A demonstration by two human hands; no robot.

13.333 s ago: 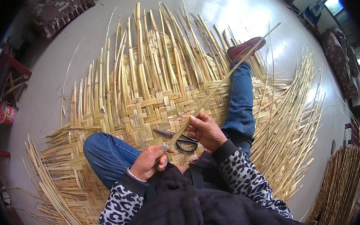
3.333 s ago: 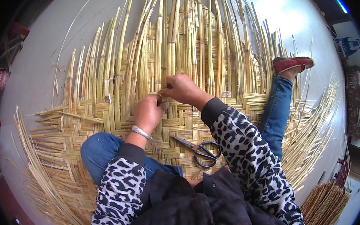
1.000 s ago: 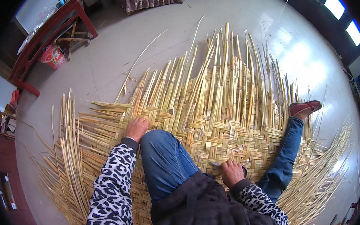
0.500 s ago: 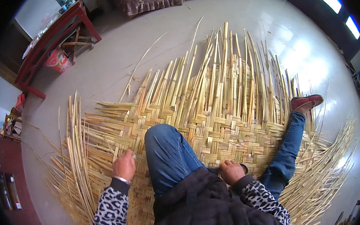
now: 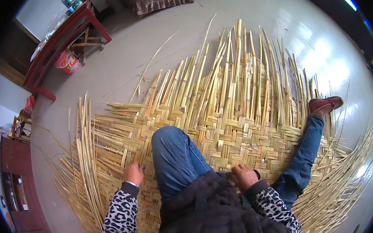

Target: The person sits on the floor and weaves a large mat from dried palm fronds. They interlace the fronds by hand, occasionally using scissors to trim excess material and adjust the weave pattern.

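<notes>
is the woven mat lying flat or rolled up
Flat: the woven mat is spread on the floor, loose strips fanning out, with the person sitting on it.

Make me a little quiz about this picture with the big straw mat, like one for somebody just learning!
1. True or false: the left hand rests on the woven mat.
2. What colour is the shoe? A red, B green, C white.
3. Fill in: the right hand presses on the mat beside the person's ____ trouser leg.

Key: 1 true; 2 A; 3 blue.
</notes>
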